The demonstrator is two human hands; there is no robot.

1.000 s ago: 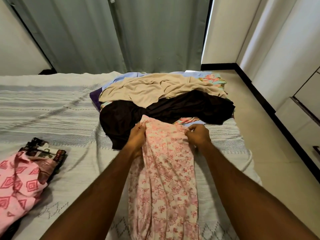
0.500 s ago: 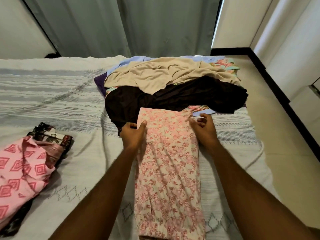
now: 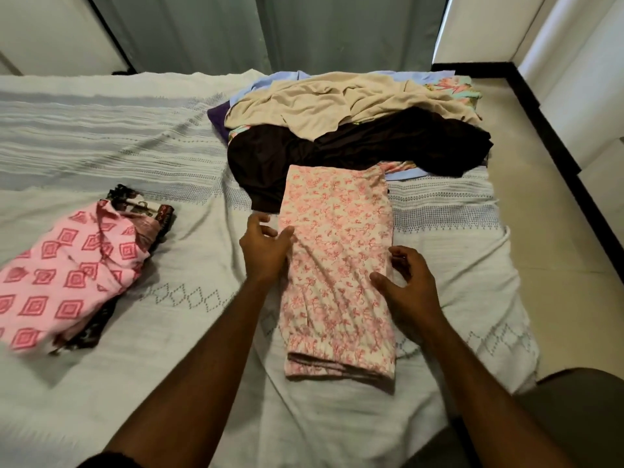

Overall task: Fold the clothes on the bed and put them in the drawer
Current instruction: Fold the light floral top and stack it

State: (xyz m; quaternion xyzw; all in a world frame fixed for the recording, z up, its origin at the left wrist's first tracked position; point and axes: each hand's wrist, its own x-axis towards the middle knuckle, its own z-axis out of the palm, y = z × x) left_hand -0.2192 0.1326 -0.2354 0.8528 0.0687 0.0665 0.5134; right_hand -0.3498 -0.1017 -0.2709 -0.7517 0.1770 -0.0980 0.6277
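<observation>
So I'm resting my left hand [image 3: 265,249] and right hand [image 3: 407,285], fingers loosely spread, along the floral garment [image 3: 337,265] lying mid-frame on the bed [image 3: 101,136].

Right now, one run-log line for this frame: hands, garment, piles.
floral garment: folded long strip on bed | left hand: open at left edge | right hand: open at right edge | unfolded pile: behind | folded stack: left

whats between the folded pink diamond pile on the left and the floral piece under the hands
Nothing but bare white bedspread with a stitched diamond border, seen in the head view. The left hand rests at the floral garment's left edge; the folded pile lies apart.
</observation>
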